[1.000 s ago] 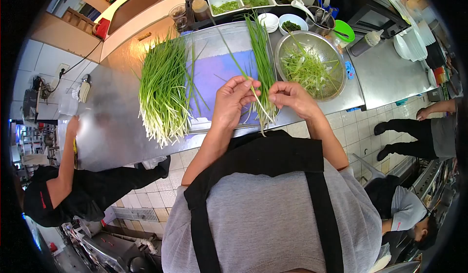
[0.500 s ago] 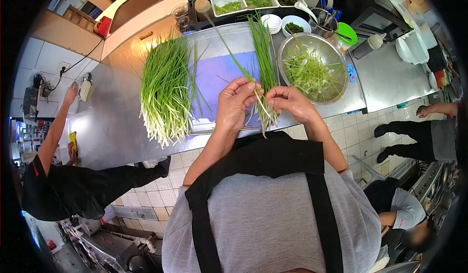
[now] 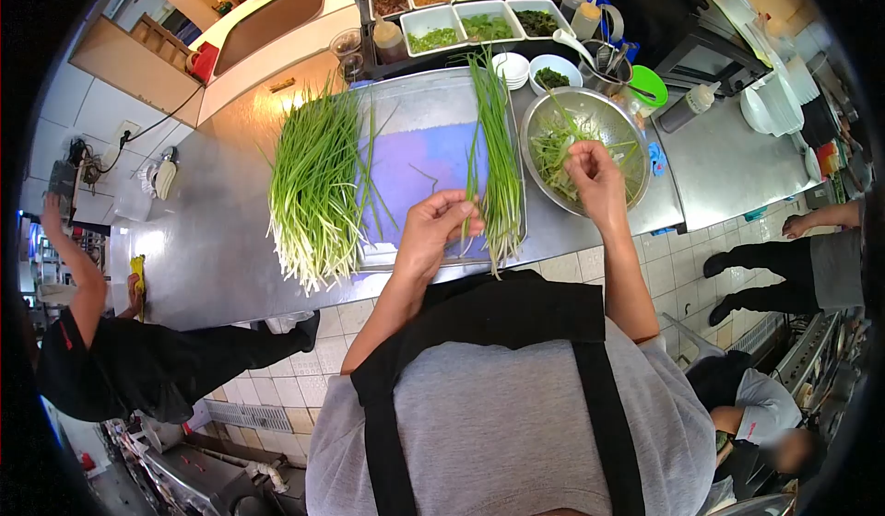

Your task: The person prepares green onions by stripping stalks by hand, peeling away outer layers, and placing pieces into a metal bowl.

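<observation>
My left hand (image 3: 441,230) is closed in a pinch on a thin spring onion (image 3: 471,170), beside the slim right-hand bundle of spring onions (image 3: 499,161). My right hand (image 3: 597,184) is over the metal colander (image 3: 642,161), its fingertips pinched together at the pale green peelings (image 3: 550,152). Whether those fingers still grip a peeling cannot be made out. A large bunch of spring onions (image 3: 318,184), white ends toward me, lies on the left side of the metal tray (image 3: 433,92). A purple-blue sheet (image 3: 419,161) shows between the two piles.
White containers of chopped ingredients (image 3: 484,28) line the back. A white bowl of chopped greens (image 3: 553,76), small stacked bowls (image 3: 510,69) and a green cup (image 3: 648,86) stand behind the colander. A co-worker (image 3: 166,359) stands at the left; other people are at the right.
My right hand has moved away from the left, over the colander. My left hand has dropped slightly toward me. The long spring onion no longer stretches up from between my hands.
</observation>
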The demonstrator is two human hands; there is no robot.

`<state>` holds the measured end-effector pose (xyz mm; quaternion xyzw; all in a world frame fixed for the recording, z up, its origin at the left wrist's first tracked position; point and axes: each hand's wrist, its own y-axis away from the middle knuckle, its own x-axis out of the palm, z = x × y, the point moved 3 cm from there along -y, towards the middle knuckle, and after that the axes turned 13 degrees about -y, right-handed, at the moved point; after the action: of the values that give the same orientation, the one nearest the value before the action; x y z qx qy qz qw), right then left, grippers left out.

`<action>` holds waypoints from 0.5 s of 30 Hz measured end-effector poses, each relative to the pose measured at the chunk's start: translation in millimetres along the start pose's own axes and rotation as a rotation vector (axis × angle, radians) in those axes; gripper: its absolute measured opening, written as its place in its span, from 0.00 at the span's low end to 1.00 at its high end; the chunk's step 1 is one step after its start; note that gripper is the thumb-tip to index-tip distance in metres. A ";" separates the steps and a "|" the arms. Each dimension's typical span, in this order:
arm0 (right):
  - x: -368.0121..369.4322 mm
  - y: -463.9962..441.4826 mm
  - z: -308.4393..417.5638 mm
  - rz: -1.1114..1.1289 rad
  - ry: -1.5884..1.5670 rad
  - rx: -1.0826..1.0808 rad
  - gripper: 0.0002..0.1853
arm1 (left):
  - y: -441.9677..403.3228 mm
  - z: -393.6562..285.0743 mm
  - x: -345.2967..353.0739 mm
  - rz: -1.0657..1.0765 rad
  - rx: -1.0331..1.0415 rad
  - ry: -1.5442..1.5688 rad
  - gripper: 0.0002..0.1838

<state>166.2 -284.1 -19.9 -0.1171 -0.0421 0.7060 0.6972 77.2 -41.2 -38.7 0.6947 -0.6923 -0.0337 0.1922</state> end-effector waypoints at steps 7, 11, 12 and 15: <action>-10.7 -6.0 34.6 -0.010 0.403 -0.275 0.05 | 22.3 1.2 -16.7 0.038 -0.029 -0.189 0.11; -0.8 -6.4 61.9 -0.081 0.332 -0.489 0.08 | 30.7 5.6 -25.4 0.012 -0.014 -0.270 0.11; 0.7 -5.6 66.2 -0.092 0.327 -0.543 0.08 | 32.8 4.8 -26.6 0.000 -0.011 -0.289 0.11; 6.8 -8.9 73.3 -0.031 0.356 -0.671 0.10 | 38.9 1.9 -30.5 -0.008 -0.027 -0.357 0.11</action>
<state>158.5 -269.5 52.4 -0.4592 -0.1509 0.6107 0.6272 38.5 -10.7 -34.9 0.6779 -0.7121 -0.1666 0.0752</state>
